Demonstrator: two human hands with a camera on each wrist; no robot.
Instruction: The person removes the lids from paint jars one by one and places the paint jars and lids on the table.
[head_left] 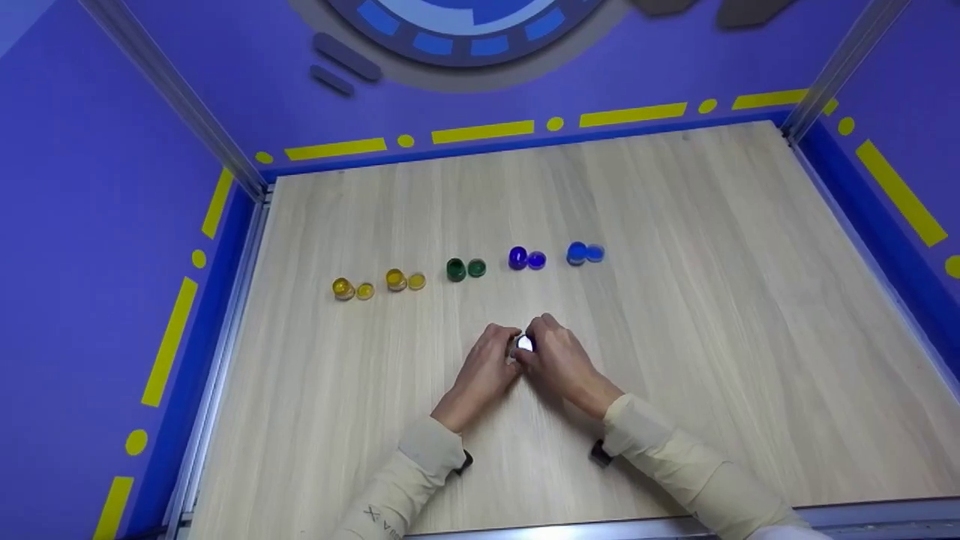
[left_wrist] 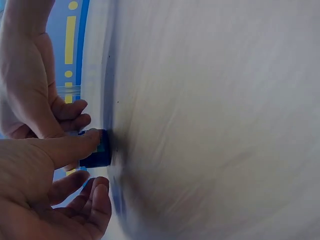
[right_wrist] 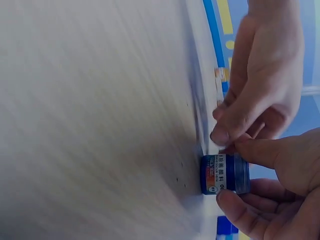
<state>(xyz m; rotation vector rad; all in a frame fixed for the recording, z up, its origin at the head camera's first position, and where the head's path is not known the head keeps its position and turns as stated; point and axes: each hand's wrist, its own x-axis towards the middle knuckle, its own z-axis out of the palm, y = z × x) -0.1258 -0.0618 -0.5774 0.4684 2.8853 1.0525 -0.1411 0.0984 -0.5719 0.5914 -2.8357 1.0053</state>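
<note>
Between both hands, low over the table, is a small dark blue paint jar (right_wrist: 220, 174) with a printed label and a clear-looking lid (right_wrist: 242, 174). In the head view its top (head_left: 525, 343) shines white. My right hand (head_left: 562, 361) pinches the jar around the lid end with thumb and fingers. My left hand (head_left: 484, 369) holds the jar from the other side, its thumb (left_wrist: 82, 145) lying against the jar wall in the left wrist view. Fingers hide part of the jar, and whether the lid is loose cannot be told.
Beyond the hands runs a row of paint jars with round lids beside them: two yellow jars (head_left: 343, 288) (head_left: 396, 280), a green jar (head_left: 456, 269), a violet jar (head_left: 518, 258) and a blue jar (head_left: 576, 253). Purple panels (head_left: 480, 97) wall the wooden table (head_left: 712, 315).
</note>
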